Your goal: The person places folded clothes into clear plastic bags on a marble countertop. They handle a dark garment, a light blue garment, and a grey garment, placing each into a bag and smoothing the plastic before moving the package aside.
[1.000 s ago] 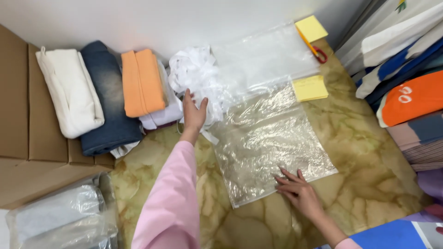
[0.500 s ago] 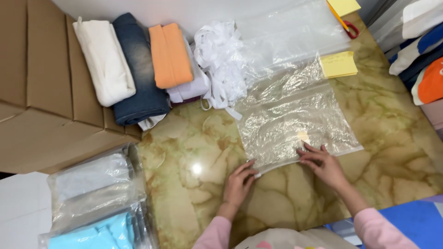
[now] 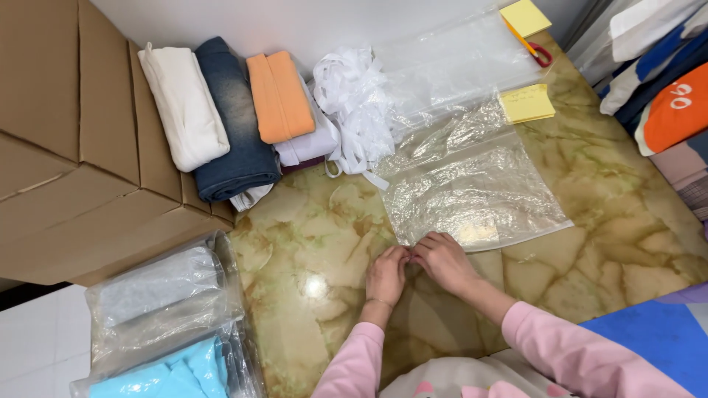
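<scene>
**Hands at near edge of clear bag**

Marbled green-and-tan worktop (image 3: 310,243), white wall behind, cardboard boxes (image 3: 66,147) at left. Clear plastic bag (image 3: 472,188) lies flat on the worktop, centre-right, crinkled, its near edge toward the person. Left hand (image 3: 386,274) and right hand (image 3: 441,259) meet at that edge's left corner, fingertips touching one another and pinched on the plastic; both sleeves pink.

Against the wall, left to right: folded white garment (image 3: 183,107), folded dark denim garment (image 3: 234,125), folded orange garment (image 3: 279,96) resting on a pale folded piece, then a bundle of white straps (image 3: 355,96). More clear plastic sheets (image 3: 457,63) lie behind the bag. Yellow sticky pad (image 3: 526,103) sits just beside the bag's far right corner; a second yellow pad (image 3: 525,16) lies farther back with red-handled scissors (image 3: 537,50). Bagged garments (image 3: 158,309), grey and light blue, are stacked at lower left. Stacked clothing (image 3: 664,81) at right edge.
</scene>
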